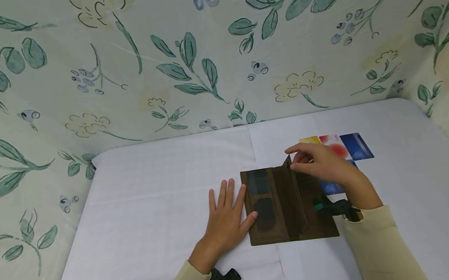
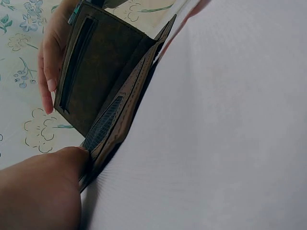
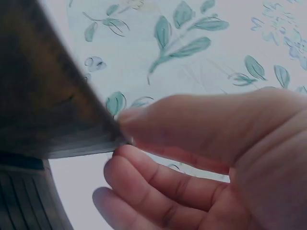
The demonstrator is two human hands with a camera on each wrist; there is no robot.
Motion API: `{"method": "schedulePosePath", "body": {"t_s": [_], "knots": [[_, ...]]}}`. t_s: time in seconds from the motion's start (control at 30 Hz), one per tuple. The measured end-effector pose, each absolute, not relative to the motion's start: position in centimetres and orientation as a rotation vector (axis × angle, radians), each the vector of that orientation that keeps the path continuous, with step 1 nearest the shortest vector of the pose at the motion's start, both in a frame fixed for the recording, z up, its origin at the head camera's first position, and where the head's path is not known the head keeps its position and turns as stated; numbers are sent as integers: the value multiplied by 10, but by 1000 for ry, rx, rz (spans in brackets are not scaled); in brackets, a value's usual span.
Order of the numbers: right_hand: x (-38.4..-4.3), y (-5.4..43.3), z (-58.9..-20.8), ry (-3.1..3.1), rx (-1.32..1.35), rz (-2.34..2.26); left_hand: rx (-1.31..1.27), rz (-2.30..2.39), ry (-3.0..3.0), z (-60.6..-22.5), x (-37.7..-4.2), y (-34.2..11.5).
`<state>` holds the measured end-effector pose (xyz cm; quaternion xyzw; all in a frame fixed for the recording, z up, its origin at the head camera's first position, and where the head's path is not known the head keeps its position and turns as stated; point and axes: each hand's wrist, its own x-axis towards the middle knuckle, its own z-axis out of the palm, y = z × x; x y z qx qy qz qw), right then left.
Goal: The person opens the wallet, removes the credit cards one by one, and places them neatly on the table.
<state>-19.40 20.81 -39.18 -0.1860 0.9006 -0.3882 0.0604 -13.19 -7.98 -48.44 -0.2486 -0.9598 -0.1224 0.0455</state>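
A brown leather wallet (image 1: 269,234) lies spread open on the white table, with dark windows (image 1: 260,183) on its left panel. My left hand (image 1: 225,215) rests flat beside it with straight fingers, its thumb on the wallet's left edge. Between thumb and index finger, my right hand (image 1: 325,163) pinches the upper corner of the wallet's middle flap (image 2: 103,62), which stands raised. That pinch at the flap's corner shows close up in the right wrist view, where the other fingers of the right hand (image 3: 192,153) curl below. The wallet's right panel is partly hidden under the right arm.
Behind the right hand lie several cards: a blue card (image 1: 357,146), a pink and red card (image 1: 337,146) and a yellow one (image 1: 309,140), with another blue card (image 1: 332,188) nearer, partly covered. A floral cloth (image 1: 202,109) borders the white table (image 1: 149,196) at the back and sides.
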Motion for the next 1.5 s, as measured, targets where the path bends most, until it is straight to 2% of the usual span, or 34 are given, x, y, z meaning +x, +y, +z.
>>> {"method": "schedulePosePath", "body": {"t_s": [0.63,1.5], "knots": [[-193,234,-394,2763,-475,-1039,-780,-379,-2907,-486,-132,-81],[-202,237,-416,2737,-321,-921,-775,-355,-2915,-484,-132,-81]]}}
